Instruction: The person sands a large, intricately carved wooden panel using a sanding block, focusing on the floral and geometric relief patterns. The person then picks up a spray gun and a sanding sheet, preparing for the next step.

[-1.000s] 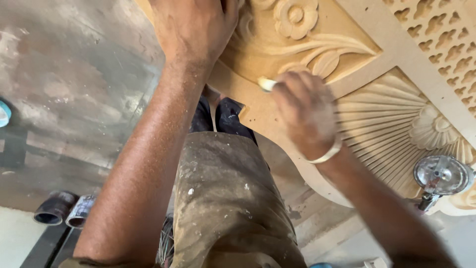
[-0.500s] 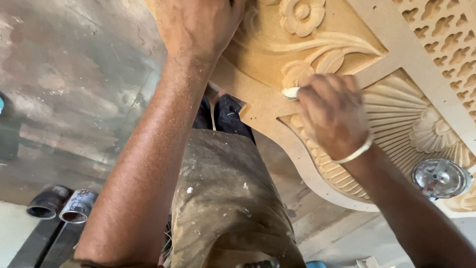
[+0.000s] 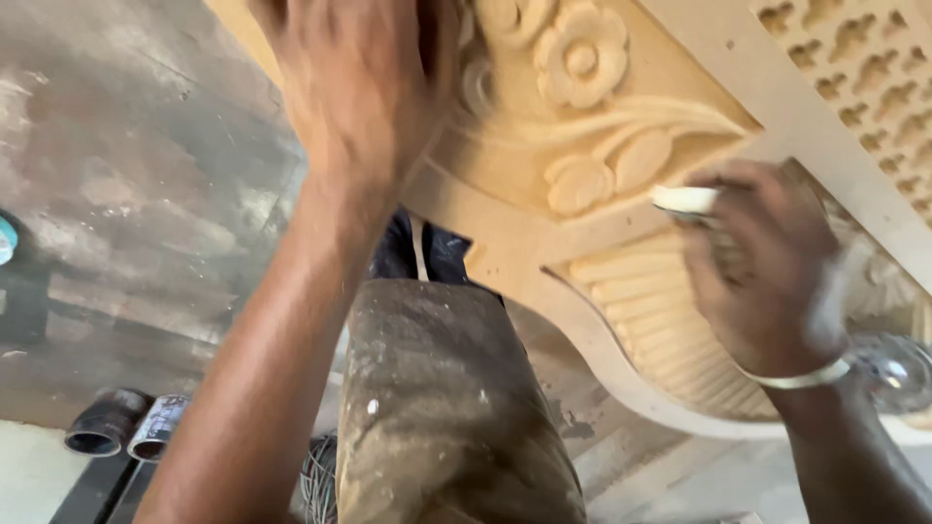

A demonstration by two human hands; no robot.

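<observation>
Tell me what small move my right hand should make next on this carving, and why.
Probably draw the pale sanding piece down along the fluted ribs. The right hand pinches it at the edge where the carved flower and leaf relief meets those ribs, while the left hand presses flat on the panel, steadying it.
</observation>
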